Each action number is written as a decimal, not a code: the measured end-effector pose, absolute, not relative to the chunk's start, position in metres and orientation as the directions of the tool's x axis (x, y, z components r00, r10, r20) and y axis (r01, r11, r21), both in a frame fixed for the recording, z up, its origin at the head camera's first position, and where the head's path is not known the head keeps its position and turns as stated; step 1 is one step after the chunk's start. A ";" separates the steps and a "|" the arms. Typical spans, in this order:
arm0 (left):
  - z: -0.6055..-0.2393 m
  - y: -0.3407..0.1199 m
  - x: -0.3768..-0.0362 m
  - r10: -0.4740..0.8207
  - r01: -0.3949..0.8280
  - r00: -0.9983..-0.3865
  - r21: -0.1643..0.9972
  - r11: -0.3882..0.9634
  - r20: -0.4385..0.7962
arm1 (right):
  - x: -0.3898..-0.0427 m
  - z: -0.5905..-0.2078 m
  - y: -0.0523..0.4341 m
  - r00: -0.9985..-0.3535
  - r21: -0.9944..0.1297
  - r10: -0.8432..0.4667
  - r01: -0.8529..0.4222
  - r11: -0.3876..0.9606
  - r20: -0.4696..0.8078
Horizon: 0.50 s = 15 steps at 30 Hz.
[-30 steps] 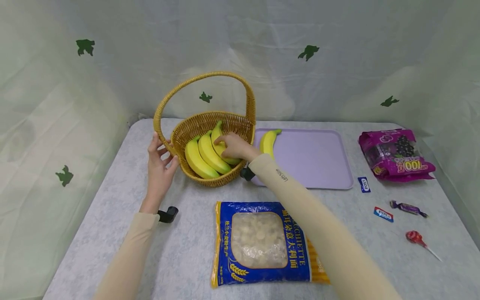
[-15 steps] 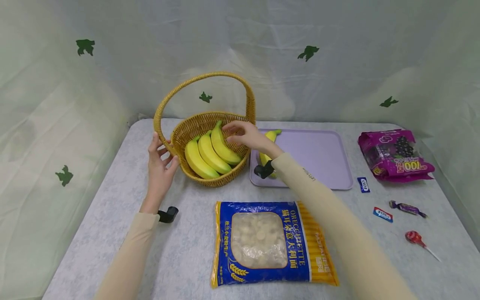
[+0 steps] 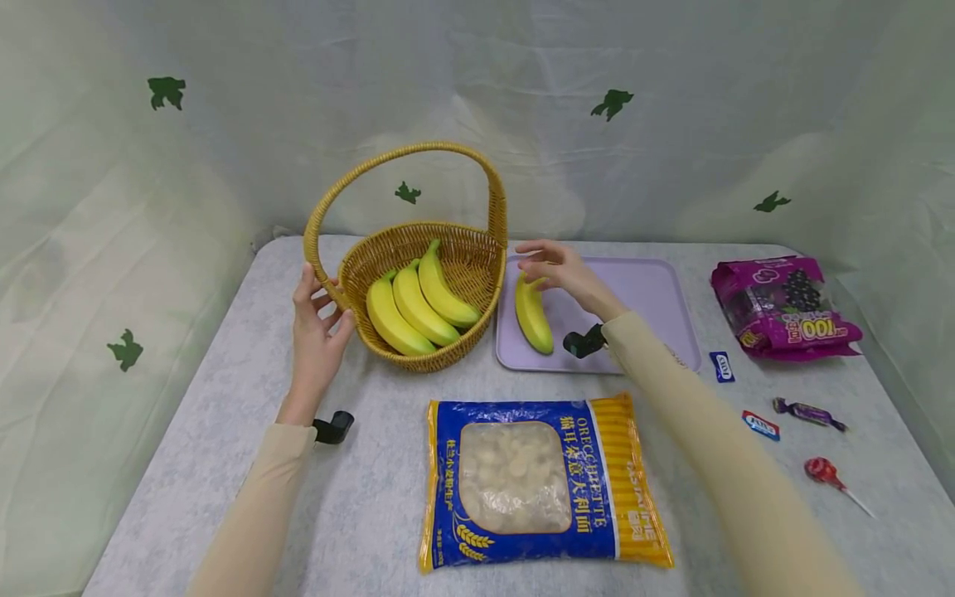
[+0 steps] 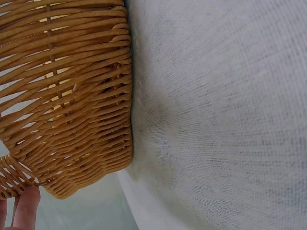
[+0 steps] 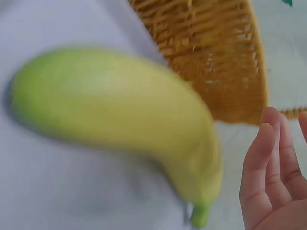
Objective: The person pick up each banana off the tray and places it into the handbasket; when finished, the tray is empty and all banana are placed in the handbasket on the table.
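Head view: left hand (image 3: 317,327) pressed against the basket (image 3: 470,257) where the handle meets the rim, fingers straight, likely steadying it. Inside, just right of that hand, 3 bananas (image 3: 418,303) side by side. Right hand (image 3: 558,267) hovering above the tray (image 3: 656,307), fingers relaxed and apart, holding nothing. Directly beneath its fingertips, the stem end of a single banana (image 3: 533,313) flat on the tray, within easy reach. Nearer than both hands, a pasta bag (image 3: 530,481) on the surface (image 3: 186,431).

Left wrist view: fingertips (image 4: 26,208) touching the basket's woven foot (image 4: 72,120).

Right wrist view: blurred banana (image 5: 120,124) left of loosely extended fingers (image 5: 268,177), apart from them.
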<state>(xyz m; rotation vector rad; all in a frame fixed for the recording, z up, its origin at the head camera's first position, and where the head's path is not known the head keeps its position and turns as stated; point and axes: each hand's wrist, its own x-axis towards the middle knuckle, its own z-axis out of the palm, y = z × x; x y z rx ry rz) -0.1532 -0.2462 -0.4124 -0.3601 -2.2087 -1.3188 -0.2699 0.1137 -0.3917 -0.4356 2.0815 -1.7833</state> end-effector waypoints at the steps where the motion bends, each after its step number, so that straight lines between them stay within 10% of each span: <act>1: -0.413 -0.247 -0.153 -0.043 0.482 -0.819 0.727 0.489 0.572 | -0.270 -0.393 0.118 -0.890 -0.986 -0.448 0.005 0.166 -0.080; 15: -0.414 -0.248 -0.155 -0.025 0.510 -0.807 0.717 0.475 0.590 | -0.269 -0.415 0.156 -0.912 -0.951 -0.374 0.052 0.303 -0.169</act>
